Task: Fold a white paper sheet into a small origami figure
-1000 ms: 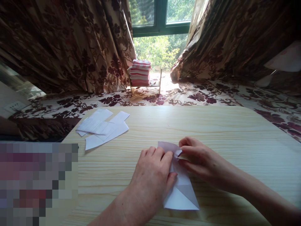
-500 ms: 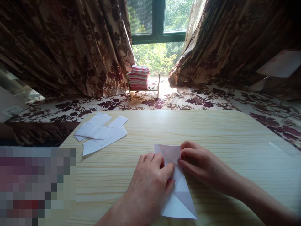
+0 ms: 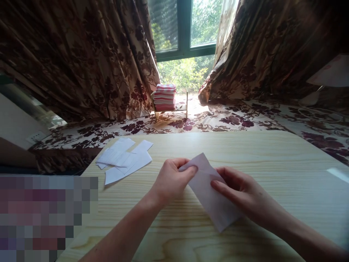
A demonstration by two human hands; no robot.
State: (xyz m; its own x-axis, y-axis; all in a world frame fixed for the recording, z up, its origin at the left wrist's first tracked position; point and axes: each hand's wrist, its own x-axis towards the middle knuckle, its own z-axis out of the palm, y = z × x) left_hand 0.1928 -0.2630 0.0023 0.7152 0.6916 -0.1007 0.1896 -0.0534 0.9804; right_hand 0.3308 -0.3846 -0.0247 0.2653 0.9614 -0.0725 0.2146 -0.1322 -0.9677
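Note:
A folded sheet of white paper (image 3: pixel 211 196) is held up at a slant over the wooden table, its upper corner pointing away from me. My left hand (image 3: pixel 177 176) pinches its upper left edge, thumb on the near face and fingers behind. On the right edge, my right hand (image 3: pixel 234 185) grips the sheet, with its thumb on the front and the other fingers behind. The paper's far face is hidden from view.
Several loose paper pieces (image 3: pixel 124 158) overlap at the table's (image 3: pixel 275 160) far left. Beyond the far edge, a small stand (image 3: pixel 187 105) carries a stack of folded red-and-white cloths (image 3: pixel 164 97). A lamp (image 3: pixel 331 72) stands at the far right.
The paper has been lifted off the table and turned, so its creased face no longer shows. My left hand has gone from pressing it flat to pinching its edge. The view has shifted slightly.

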